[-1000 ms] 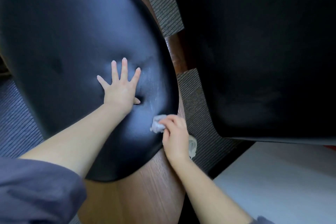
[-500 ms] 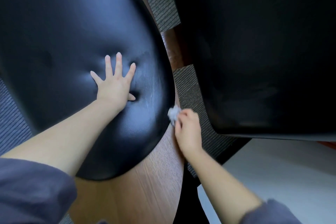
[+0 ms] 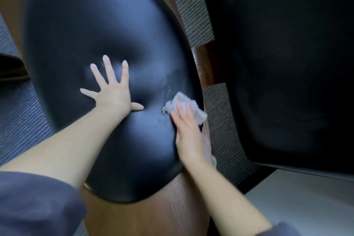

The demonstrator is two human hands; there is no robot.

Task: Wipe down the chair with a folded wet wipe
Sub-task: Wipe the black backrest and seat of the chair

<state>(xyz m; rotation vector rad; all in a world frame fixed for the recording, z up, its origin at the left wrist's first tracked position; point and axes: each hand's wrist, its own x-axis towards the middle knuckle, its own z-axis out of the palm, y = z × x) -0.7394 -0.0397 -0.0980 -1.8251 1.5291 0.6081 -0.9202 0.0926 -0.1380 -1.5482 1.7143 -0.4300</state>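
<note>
Grey ribbed carpet (image 3: 191,5) lies under a brown wooden chair (image 3: 162,209) with a glossy black padded seat (image 3: 95,25). The left hand (image 3: 113,96) braces the seat's middle, fingers (image 3: 125,71) spread flat. The right hand (image 3: 186,132) presses a crumpled white wet wipe (image 3: 199,115) on the seat's right edge, fingers straight and close together. Faint damp streaks (image 3: 172,84) show only nearby, so most wiping probably remains.

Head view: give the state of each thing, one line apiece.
chair: black seat dented under the palm, faint streaks near its right edge.
wipe: bunched, pressed on the seat's right edge.
left hand: flat on the seat, fingers spread.
right hand: fingers straight over the wipe, pressing it down.
second chair: dark, no hand on it.
</note>
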